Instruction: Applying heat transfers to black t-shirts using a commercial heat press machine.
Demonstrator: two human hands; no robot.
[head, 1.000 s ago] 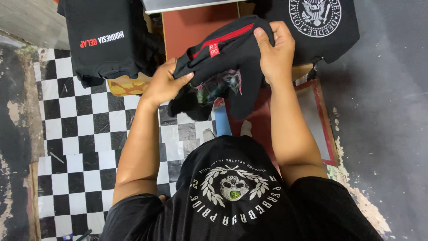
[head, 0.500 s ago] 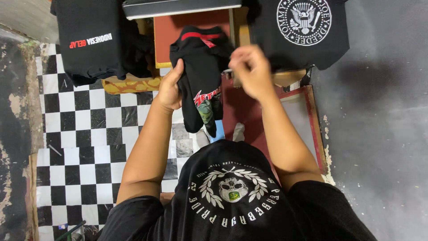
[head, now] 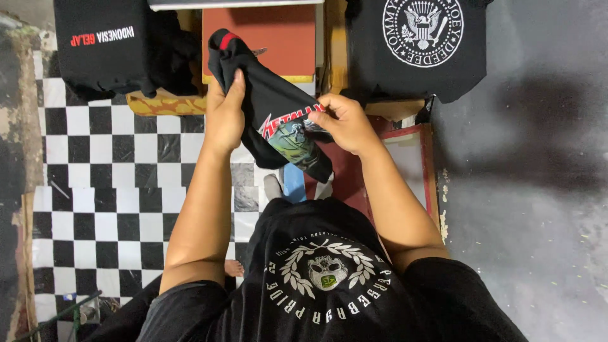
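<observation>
A rolled-up black T-shirt (head: 272, 107) with a red collar band and a colourful printed picture hangs between my hands, above a red-brown board (head: 266, 35). My left hand (head: 225, 114) grips its upper left part, thumb over the cloth. My right hand (head: 345, 123) pinches the printed part on the right side. Both arms reach forward from my black shirt with a white wreath emblem (head: 326, 278).
A black shirt with red and white lettering (head: 104, 44) lies at the upper left. Another black shirt with a round white emblem (head: 421, 44) lies at the upper right. A red-framed screen (head: 411, 164) leans below it. Black-and-white checkered floor (head: 95, 190) spreads left; grey concrete (head: 538, 221) right.
My hands have drawn the shirt lower and turned it, so the printed picture now faces up. My right hand moved down from the top edge onto the print.
</observation>
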